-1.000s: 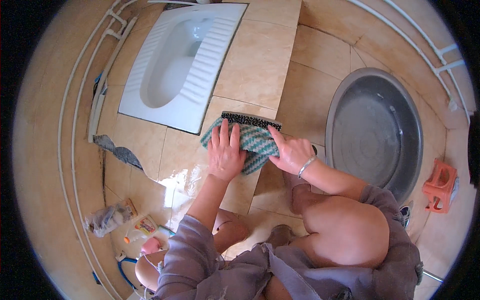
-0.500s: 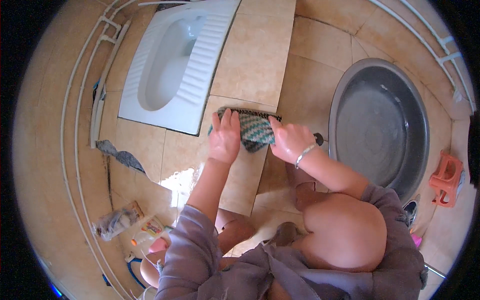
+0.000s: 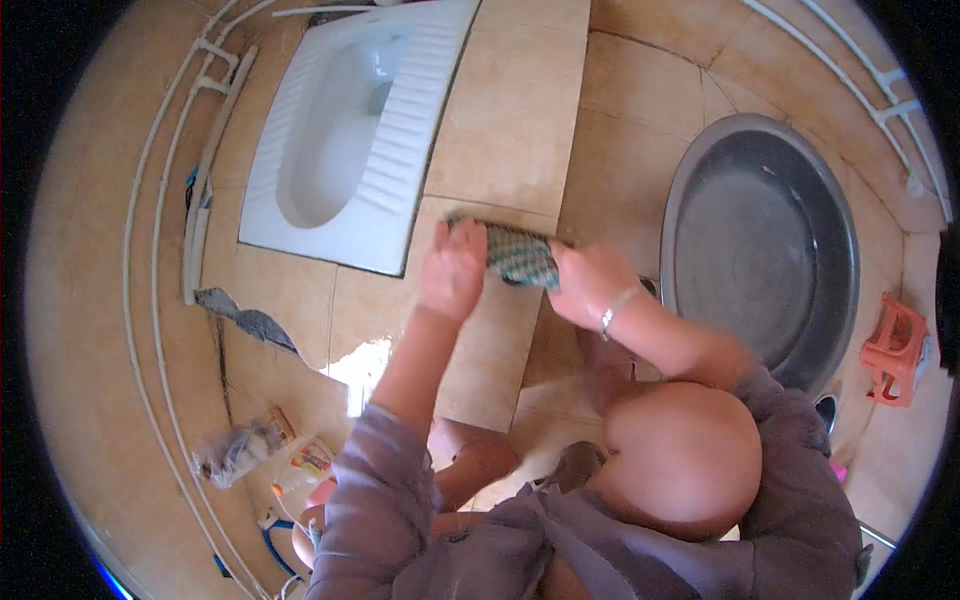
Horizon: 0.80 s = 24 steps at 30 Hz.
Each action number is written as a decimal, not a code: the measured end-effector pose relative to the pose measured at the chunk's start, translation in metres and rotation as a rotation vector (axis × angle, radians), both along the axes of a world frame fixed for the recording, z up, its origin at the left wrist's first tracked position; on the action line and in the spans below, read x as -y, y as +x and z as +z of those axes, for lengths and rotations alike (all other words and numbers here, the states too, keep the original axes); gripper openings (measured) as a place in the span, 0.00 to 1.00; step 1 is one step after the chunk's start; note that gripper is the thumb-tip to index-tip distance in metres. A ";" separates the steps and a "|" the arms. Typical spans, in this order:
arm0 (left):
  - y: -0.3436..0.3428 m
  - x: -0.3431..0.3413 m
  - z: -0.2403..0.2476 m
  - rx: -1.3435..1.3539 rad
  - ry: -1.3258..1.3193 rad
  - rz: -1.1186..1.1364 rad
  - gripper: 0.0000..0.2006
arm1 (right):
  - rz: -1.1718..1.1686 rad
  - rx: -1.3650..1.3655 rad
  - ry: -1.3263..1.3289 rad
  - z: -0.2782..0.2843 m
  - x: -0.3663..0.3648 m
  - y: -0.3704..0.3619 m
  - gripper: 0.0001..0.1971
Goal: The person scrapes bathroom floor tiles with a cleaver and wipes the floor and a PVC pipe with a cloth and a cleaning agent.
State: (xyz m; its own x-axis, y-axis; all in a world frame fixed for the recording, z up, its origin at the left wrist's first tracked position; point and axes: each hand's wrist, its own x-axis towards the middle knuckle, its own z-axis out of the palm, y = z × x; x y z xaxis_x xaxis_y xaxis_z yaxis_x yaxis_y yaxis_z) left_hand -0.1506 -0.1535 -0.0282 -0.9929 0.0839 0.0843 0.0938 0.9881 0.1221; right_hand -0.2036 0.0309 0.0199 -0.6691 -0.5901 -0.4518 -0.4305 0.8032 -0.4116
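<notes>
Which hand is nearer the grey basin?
Right: the right hand is left of the grey basin, on the patterned cloth; the left hand farther left, at the cloth's left end.

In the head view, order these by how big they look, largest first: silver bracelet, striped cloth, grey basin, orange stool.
1. Grey basin
2. Orange stool and striped cloth: too close to rank, the cloth being partly covered
3. Silver bracelet
</notes>
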 end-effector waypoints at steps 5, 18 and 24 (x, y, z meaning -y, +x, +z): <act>-0.021 0.002 0.014 -0.049 0.070 0.031 0.13 | -0.016 0.014 -0.029 -0.007 0.008 -0.019 0.20; -0.007 -0.001 0.002 -0.219 0.049 -0.088 0.12 | -0.008 0.014 -0.019 0.003 0.000 -0.006 0.18; -0.002 0.004 0.001 -0.218 0.011 -0.070 0.13 | -0.015 0.043 -0.034 0.005 0.000 -0.003 0.19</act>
State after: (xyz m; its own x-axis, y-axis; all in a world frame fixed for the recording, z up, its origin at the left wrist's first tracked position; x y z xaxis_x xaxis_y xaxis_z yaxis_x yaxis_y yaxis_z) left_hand -0.1531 -0.1571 -0.0276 -0.9429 0.1502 0.2972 0.1878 0.9769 0.1023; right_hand -0.2071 0.0306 0.0253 -0.6580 -0.5960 -0.4602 -0.3999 0.7945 -0.4571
